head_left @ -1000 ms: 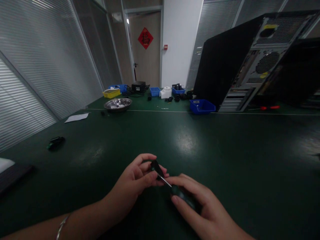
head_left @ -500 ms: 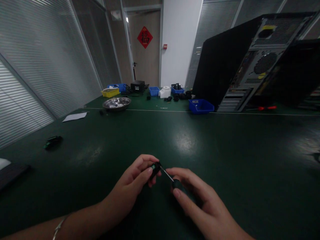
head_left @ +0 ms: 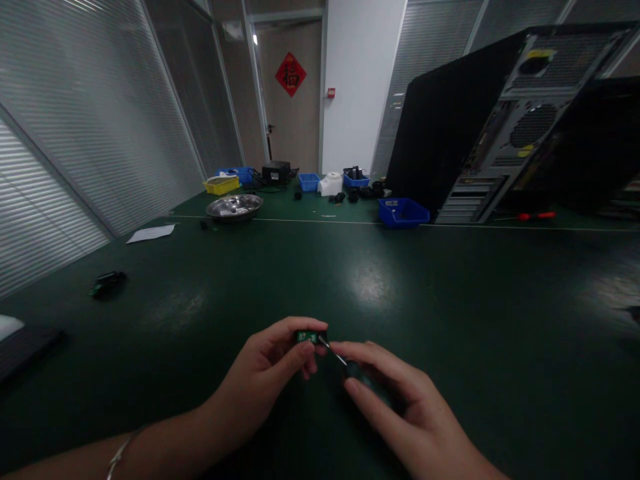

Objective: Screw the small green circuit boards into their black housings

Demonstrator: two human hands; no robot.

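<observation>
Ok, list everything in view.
circuit board: 1, green, left hand
screwdriver: 1, dark, right hand
table: 1, green, below
gadget: 1, dark, left
paper: 1, white, left
bowl: 1, silver, back left
tray: 1, yellow, back left
bins: 4, blue, back
box: 1, black, back
appliance: 1, white, back
clutter: several, black, back
computer: 1, black, right
tool: 1, red, right
sign: 1, red, door
blinds: several, grey, sides
bracelet: 1, silver, left wrist
hands: 2, bare, foreground

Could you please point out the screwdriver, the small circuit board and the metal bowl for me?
Screwdriver [head_left: 355, 372]: head view, on the front of its dark handle.
Small circuit board [head_left: 307, 337]: head view, on its green face.
Metal bowl [head_left: 234, 218]: head view, on its near outer wall.
</observation>
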